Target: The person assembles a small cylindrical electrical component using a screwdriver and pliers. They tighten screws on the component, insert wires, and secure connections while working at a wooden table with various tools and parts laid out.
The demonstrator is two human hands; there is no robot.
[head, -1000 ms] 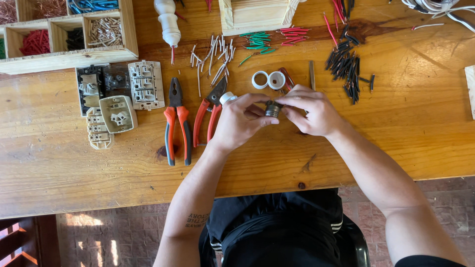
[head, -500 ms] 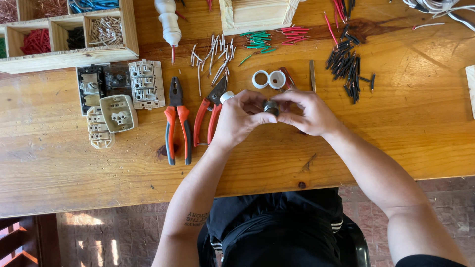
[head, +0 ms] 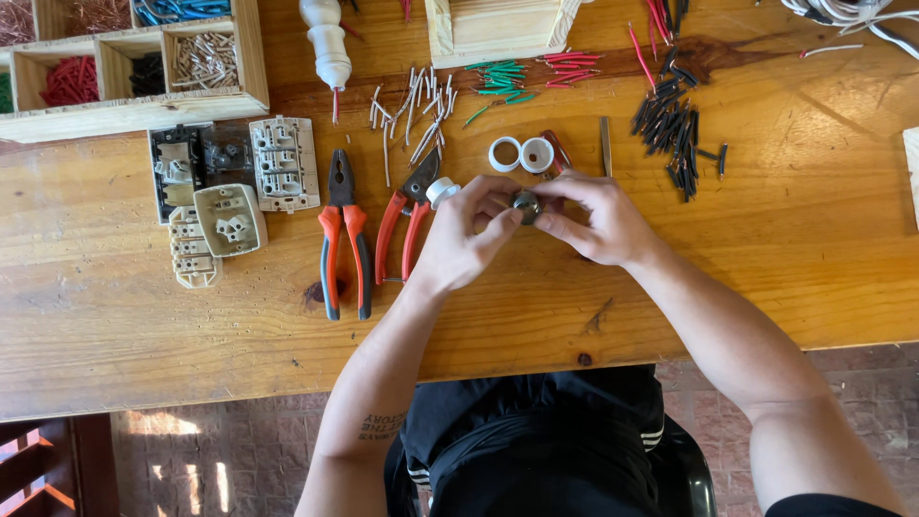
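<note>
Head view: left hand [head: 459,239] and right hand [head: 598,220] both pinch one small, seemingly metal fitting [head: 526,204] beside two white rings [head: 522,154].

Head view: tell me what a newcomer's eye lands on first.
Mid-table, the left hand and right hand pinch a small round dark metal fitting between their fingertips. Left of them lie orange-handled pliers on the wooden table; a heap of short black wire pieces sits upper right.

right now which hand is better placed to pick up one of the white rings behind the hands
Right, probably. The right hand has its fingers just below the two white rings, with nothing between. The left hand sits further away beside the red-handled cutters. Both hands pinch the small round metal part, so one must let go first.
</note>
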